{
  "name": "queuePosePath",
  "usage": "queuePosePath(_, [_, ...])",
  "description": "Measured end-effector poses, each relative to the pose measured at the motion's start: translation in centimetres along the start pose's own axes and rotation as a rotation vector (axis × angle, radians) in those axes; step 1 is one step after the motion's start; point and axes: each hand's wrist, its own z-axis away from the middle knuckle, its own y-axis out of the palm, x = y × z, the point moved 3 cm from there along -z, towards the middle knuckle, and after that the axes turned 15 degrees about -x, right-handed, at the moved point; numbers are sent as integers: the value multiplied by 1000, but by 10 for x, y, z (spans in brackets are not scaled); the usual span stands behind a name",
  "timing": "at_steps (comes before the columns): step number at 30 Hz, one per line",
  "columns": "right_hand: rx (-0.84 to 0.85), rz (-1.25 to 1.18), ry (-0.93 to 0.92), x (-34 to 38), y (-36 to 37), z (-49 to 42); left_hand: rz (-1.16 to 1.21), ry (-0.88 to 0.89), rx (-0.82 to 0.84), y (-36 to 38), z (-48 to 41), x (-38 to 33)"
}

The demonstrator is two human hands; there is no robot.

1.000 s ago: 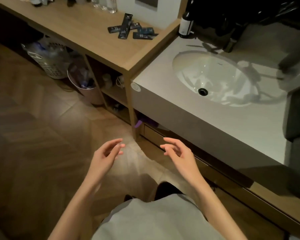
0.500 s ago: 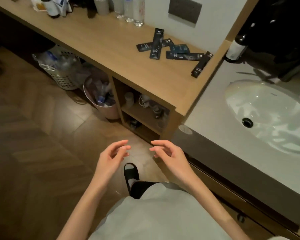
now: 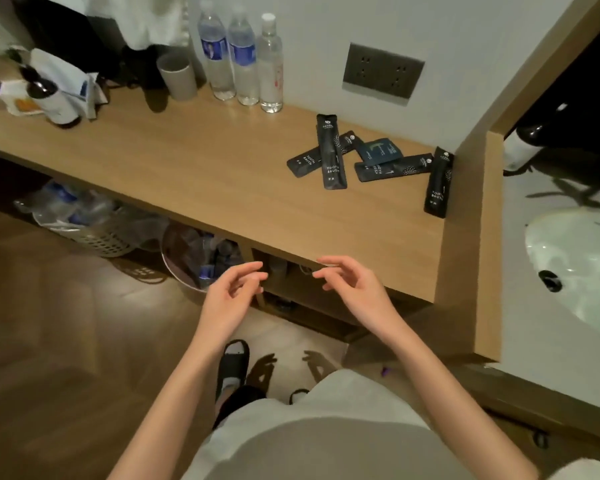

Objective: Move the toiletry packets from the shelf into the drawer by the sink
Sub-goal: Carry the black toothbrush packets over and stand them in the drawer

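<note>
Toiletry packets [image 3: 371,161] are on the wooden shelf [image 3: 205,161], right end, near the wall. They're flat, dark, glossy sachets, several printed "TOOTH BRUSH". Four long ones lie crossed around a small teal square packet [image 3: 378,150]. One more long packet [image 3: 439,183] sits apart by the shelf's right edge.

Left hand [image 3: 229,296] and right hand [image 3: 357,289]: both have a loose grip, fingers half curled, holding nothing. They hover at the shelf's front edge, well short of the packets.

Nothing lies between hands and packets, just bare wood grain.

Behind, by the wall:
- three clear plastic water bottles [image 3: 243,60]
- a grey cup [image 3: 177,76]
- a grey wall socket [image 3: 383,71]

White oval sink [image 3: 575,258] is to the right. Waste bin [image 3: 194,258] and a perforated basket [image 3: 94,233] sit under the shelf.
</note>
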Motion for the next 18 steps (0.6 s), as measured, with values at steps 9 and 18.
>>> queuePosePath(9, [-424,-107,205,19,41,-21,-39,78,254,-4,-148,-32])
queuePosePath(18, [-610,-93,254,29,36,-52,-56,172,208,54,-253,-66])
